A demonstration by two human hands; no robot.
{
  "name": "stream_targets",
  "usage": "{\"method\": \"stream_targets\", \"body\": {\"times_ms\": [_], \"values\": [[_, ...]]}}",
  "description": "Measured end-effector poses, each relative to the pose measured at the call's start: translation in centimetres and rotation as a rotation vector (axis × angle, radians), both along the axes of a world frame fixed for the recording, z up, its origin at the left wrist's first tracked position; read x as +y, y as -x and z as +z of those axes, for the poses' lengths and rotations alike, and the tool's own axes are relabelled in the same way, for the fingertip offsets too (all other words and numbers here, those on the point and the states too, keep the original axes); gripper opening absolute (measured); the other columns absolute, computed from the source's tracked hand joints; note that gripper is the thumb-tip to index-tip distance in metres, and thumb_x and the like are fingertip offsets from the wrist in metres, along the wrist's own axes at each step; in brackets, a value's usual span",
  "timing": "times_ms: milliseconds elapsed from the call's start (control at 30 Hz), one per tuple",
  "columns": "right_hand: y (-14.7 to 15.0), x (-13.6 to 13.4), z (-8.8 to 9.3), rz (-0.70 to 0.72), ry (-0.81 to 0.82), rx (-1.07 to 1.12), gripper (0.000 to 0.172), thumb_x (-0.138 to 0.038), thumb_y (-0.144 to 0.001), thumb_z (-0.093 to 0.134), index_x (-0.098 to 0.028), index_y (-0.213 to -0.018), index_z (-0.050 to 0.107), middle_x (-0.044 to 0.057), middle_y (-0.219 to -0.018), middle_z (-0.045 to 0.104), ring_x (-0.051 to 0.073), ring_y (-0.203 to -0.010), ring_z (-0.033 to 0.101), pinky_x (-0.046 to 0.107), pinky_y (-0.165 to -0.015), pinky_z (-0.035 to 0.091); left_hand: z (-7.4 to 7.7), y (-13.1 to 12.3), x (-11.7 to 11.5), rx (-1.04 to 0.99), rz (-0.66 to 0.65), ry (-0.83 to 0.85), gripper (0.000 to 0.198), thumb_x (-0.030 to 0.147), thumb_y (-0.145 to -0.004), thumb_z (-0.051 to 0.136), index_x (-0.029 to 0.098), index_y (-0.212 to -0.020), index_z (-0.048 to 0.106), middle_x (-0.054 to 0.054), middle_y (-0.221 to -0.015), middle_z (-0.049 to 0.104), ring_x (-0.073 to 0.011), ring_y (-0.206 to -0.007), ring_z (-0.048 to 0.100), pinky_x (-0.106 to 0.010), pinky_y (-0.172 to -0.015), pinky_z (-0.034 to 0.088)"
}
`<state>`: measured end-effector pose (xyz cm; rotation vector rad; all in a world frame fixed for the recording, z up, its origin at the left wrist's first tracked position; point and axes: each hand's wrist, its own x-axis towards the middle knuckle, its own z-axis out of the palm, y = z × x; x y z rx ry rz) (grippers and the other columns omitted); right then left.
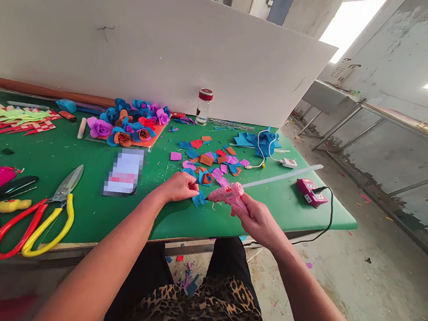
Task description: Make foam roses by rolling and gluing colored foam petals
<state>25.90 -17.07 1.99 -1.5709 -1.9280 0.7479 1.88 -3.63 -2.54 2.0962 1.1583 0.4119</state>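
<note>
My right hand grips a pink glue gun, its nozzle pointing left and a long clear glue stick sticking out behind it. The nozzle meets a small blue foam square that my left hand pinches at the green table's front edge. Just beyond lies a part-made blue and orange flower among loose foam squares in blue, pink, orange and red.
Finished foam roses lie on an orange sheet at the back. Big red and yellow shears and pliers rest at the left. A jar, blue scraps with a white cable, a pink box and a white board surround the green table.
</note>
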Motion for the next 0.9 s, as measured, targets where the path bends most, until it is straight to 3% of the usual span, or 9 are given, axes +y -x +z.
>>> {"method": "stream_targets", "body": {"times_ms": [167,500,900], "values": [[0.26,0.05,-0.41,0.013,-0.017,-0.027,0.025,-0.04,-0.095,0.044,-0.02,-0.082,0.051,-0.002,-0.067,0.053,0.012,-0.056,0.042,0.024,-0.054,0.031,0.24,-0.01,-0.1,0.002,0.0,-0.007,0.012,0.025,-0.064,0.061,0.017,-0.067,0.07,-0.002,-0.066,0.071,-0.0167,-0.064,0.063,-0.025,-0.059,0.042],[0.51,0.19,-0.79,0.034,-0.003,-0.054,0.029,-0.043,-0.097,0.042,-0.019,-0.088,0.054,0.001,-0.073,0.06,0.014,-0.06,0.048,0.025,-0.056,0.033,0.46,-0.06,-0.23,-0.004,-0.005,0.015,0.013,0.025,-0.063,0.06,0.016,-0.066,0.069,-0.002,-0.063,0.069,-0.0157,-0.061,0.06,-0.024,-0.057,0.04],[0.4,0.23,-0.62,0.005,-0.041,-0.094,0.026,-0.043,-0.096,0.04,-0.022,-0.082,0.046,-0.001,-0.067,0.054,0.014,-0.056,0.042,0.024,-0.055,0.029,0.25,-0.08,-0.05,0.008,0.002,-0.004,0.012,0.027,-0.065,0.062,0.017,-0.065,0.069,-0.001,-0.061,0.068,-0.0159,-0.062,0.061,-0.024,-0.057,0.04]]}}
